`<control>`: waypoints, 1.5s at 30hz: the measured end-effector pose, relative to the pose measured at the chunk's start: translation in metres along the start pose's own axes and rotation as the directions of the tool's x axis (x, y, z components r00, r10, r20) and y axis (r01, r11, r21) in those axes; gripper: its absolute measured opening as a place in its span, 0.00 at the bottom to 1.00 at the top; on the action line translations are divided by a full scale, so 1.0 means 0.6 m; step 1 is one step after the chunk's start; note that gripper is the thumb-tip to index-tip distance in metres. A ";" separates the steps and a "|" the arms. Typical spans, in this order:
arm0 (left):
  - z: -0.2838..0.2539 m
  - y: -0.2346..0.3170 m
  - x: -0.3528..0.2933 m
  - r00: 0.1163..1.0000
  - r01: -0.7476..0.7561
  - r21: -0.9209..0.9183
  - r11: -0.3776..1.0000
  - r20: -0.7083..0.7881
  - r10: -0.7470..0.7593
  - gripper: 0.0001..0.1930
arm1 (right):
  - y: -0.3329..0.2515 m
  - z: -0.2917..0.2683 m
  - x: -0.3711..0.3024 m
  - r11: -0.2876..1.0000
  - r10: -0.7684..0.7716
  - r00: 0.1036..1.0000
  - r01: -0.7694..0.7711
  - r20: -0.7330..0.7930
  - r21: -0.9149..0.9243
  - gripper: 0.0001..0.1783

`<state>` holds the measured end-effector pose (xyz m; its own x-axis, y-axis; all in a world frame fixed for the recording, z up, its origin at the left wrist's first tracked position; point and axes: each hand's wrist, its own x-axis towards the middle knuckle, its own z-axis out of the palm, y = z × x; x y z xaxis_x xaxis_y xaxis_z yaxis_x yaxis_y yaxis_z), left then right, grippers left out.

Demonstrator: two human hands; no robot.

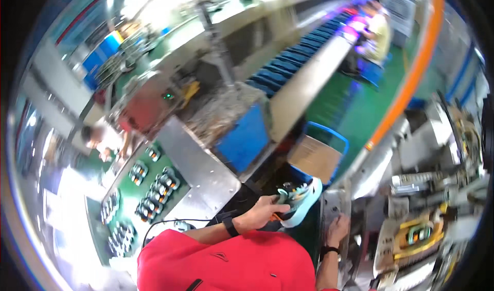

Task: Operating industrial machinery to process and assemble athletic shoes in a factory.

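My left hand (263,211) is closed around the heel end of a sneaker (299,202), pale teal and dark with a thick light sole and a touch of orange. The shoe is tilted in front of my red shirt, its toe pointing away to the right. To the right, my right hand (337,230) is beside the metal edge (332,203) of a machine, its fingers curled in. Whatever they may grip is hidden.
At left, a green table (126,188) carries several rows of shoes (157,195). A machine (411,239) with a yellow-edged fixture is at right. Ahead are a blue-framed cart (316,154), a conveyor (298,62) and an orange pole (411,80). Two people work farther off.
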<state>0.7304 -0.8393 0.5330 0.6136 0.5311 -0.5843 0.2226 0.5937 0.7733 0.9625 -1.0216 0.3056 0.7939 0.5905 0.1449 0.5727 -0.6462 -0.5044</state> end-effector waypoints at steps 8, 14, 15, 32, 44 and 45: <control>-0.201 -0.081 -0.062 0.942 -0.086 -0.280 0.956 -0.335 -0.013 0.14 | -0.017 0.014 0.040 0.981 -0.149 0.969 0.170 -0.198 0.093 0.12; -0.408 -0.112 -0.119 0.788 -0.209 -0.507 0.836 -0.594 -0.163 0.13 | -0.386 -0.084 0.250 0.731 -0.459 0.817 0.571 -0.349 0.373 0.08; -0.445 -0.123 -0.124 0.768 -0.291 -0.571 0.767 -0.617 -0.168 0.12 | -0.490 -0.112 0.268 0.697 -0.542 0.768 0.637 -0.341 0.329 0.07; -1.331 -0.194 -0.152 -0.026 -0.494 -0.236 0.837 -0.958 -0.286 0.21 | -1.856 0.119 0.224 0.069 -0.995 0.050 0.964 0.081 0.257 0.40; -1.517 -0.262 -0.065 -0.253 0.136 0.056 0.989 -0.963 0.089 0.32 | -2.048 0.303 0.270 -0.127 -0.981 -0.164 0.945 0.101 0.301 0.33; -1.527 -0.341 -0.072 -0.384 0.241 0.260 0.935 -0.859 0.338 0.31 | -2.039 0.284 0.225 -0.101 -0.974 -0.165 0.929 0.153 0.355 0.33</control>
<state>-0.0355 -0.4298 0.1744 -0.8112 0.5166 0.2741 0.5531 0.5256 0.6463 0.3342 -0.0687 0.7971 -0.7199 0.6066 0.3373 0.6073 0.7858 -0.1168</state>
